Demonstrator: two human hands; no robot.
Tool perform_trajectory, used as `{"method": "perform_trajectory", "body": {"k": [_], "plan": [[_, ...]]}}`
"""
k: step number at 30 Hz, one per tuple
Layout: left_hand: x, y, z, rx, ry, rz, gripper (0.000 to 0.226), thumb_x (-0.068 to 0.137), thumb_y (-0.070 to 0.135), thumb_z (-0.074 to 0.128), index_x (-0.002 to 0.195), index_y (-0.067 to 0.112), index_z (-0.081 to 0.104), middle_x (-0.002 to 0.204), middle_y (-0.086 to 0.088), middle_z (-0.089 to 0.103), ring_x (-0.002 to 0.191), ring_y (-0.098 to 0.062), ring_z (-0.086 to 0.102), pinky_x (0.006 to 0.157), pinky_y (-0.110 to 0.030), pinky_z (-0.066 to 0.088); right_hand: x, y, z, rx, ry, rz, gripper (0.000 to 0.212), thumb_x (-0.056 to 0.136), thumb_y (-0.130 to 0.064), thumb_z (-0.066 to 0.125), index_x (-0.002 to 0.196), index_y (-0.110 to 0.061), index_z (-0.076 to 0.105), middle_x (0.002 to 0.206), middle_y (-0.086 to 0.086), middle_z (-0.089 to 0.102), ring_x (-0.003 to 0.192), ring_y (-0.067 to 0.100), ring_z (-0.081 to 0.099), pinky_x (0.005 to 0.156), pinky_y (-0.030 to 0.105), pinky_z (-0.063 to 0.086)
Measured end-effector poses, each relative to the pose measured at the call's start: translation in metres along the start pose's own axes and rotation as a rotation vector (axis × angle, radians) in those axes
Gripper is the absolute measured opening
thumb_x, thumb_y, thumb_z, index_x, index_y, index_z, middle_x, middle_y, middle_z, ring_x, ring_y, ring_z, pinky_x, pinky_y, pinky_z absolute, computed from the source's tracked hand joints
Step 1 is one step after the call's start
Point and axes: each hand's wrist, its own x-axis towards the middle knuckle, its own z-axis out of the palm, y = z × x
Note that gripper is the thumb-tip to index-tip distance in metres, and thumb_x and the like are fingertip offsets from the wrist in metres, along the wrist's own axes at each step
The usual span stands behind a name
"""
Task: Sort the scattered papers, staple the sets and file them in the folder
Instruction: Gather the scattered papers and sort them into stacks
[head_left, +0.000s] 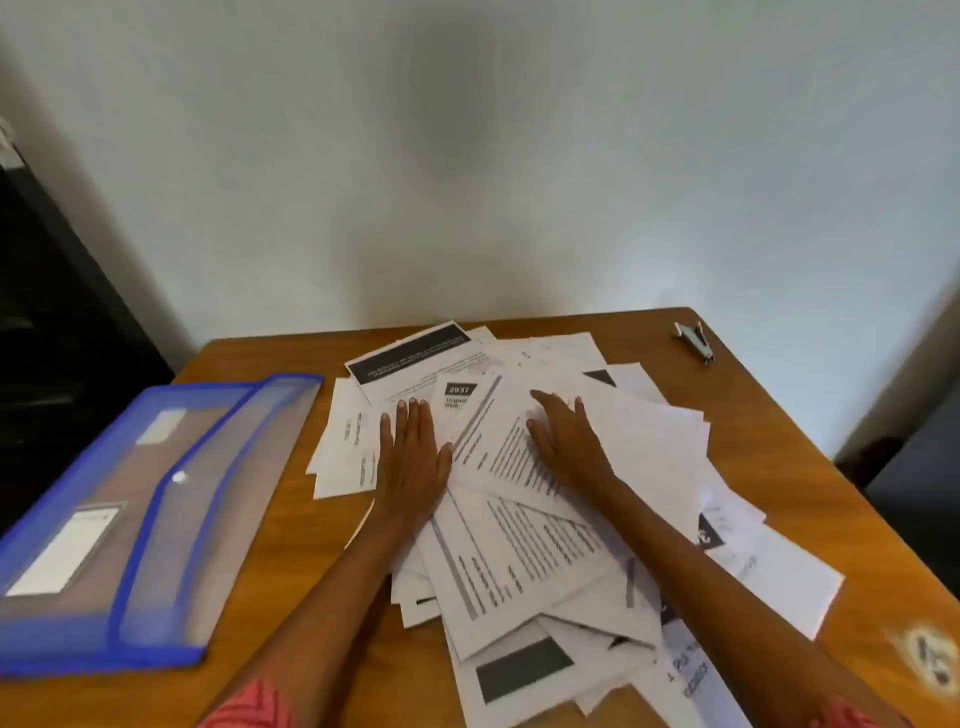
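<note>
A wooden bench (260, 597) fills the lower frame, a pale wall (467, 156) behind it, dark furniture (47, 322) at left.

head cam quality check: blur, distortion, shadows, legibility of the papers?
Head view: soft all over, so print on the papers is unreadable apart from bold headings; wide-angle bending shows in the curved table edges and wall corners; even, dim light with a faint shadow patch on the wall; no glare; the folder, the stapler, the left hand and the right hand are slightly smeared.
</note>
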Motion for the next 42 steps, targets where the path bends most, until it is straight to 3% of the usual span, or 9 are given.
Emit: {"method": "perform_trajectory", "body": {"k": [5,8,11,16,26,30,33,39,42], "plan": [[-0.044,0.01,-0.005,-0.032,-0.068,-0.022,0.059,0.101,0.039,0.02,0.148,0.006,0.01,0.157,-0.012,0.007,0.146,-0.023,0.001,0.117,-0.04,-0.004,-0.048,-0.017,-0.002,-0.266,-0.198,-0.082,0.041,0.099,-0.033,0.038,0.133,-0.01,0.044,0.139,0.01,0.046,0.128,0.024,0.04,0.109,0.035,0.023],[-0.077,0.021,-0.024,-0.106,-0.065,-0.007,0.049,0.101,0.037,0.025,0.14,0.008,0.032,0.147,-0.011,0.035,0.139,-0.024,0.026,0.115,-0.038,0.013,-0.082,-0.029,-0.012,-0.27,-0.232,-0.004,0.052,0.095,-0.042,0.047,0.136,-0.012,0.043,0.141,0.009,0.045,0.128,0.025,0.043,0.107,0.038,0.033],[-0.113,0.031,-0.043,-0.127,-0.099,0.008,0.043,0.1,0.037,0.033,0.131,0.009,0.043,0.133,-0.01,0.051,0.122,-0.025,0.047,0.099,-0.035,0.035,-0.123,-0.04,-0.02,-0.35,-0.305,0.052,0.073,0.085,-0.055,0.056,0.142,-0.014,0.033,0.146,0.009,0.037,0.132,0.025,0.037,0.109,0.04,0.031],[-0.146,0.024,-0.037,-0.181,-0.116,0.058,0.043,0.099,0.034,0.037,0.135,0.009,0.04,0.132,-0.009,0.052,0.116,-0.022,0.052,0.092,-0.032,0.043,-0.162,-0.046,-0.021,-0.38,-0.341,0.111,0.078,0.081,-0.054,0.061,0.142,-0.016,0.031,0.148,0.006,0.034,0.133,0.023,0.035,0.107,0.036,0.032],[-0.11,0.014,-0.035,-0.304,0.015,-0.051,0.043,0.1,0.028,0.036,0.14,0.014,0.036,0.134,-0.007,0.053,0.119,-0.022,0.052,0.092,-0.028,0.043,-0.137,-0.044,-0.004,-0.511,-0.146,0.117,0.057,0.084,-0.059,0.053,0.12,-0.014,0.053,0.115,0.004,0.062,0.105,0.019,0.058,0.088,0.028,0.045],[-0.08,0.011,-0.036,-0.505,0.006,-0.108,0.045,0.099,0.034,0.04,0.139,0.013,0.039,0.136,-0.01,0.051,0.124,-0.025,0.048,0.1,-0.036,0.04,-0.119,-0.046,0.007,-0.634,0.0,0.126,0.032,0.099,-0.025,0.034,0.101,-0.01,0.061,0.09,0.003,0.06,0.09,0.019,0.058,0.08,0.03,0.043],[-0.061,0.01,-0.034,-0.654,0.028,-0.126,0.044,0.098,0.034,0.042,0.137,0.013,0.042,0.134,-0.011,0.053,0.123,-0.026,0.05,0.1,-0.037,0.041,-0.105,-0.045,0.009,-0.582,0.084,0.14,0.031,0.098,-0.019,0.033,0.069,-0.017,0.045,0.07,-0.003,0.047,0.076,0.013,0.047,0.062,0.023,0.035],[-0.046,0.021,-0.015,-1.017,0.056,-0.121,0.065,0.089,0.032,0.058,0.144,0.013,0.027,0.144,-0.011,0.041,0.127,-0.028,0.046,0.092,-0.029,0.042,-0.074,-0.054,0.026,-0.426,0.083,0.161,0.033,0.098,-0.021,0.031,0.067,-0.018,0.04,0.073,-0.001,0.048,0.077,0.017,0.05,0.072,0.028,0.041],[-0.044,0.02,-0.006,-1.14,0.17,-0.102,0.092,0.078,0.001,0.071,0.146,0.021,0.012,0.154,-0.007,0.018,0.14,-0.027,0.024,0.107,-0.036,0.033,-0.056,-0.065,0.033,-0.257,0.025,0.132,0.028,0.096,-0.022,0.039,0.101,-0.01,0.063,0.105,0.007,0.065,0.096,0.022,0.061,0.083,0.027,0.045]]}}
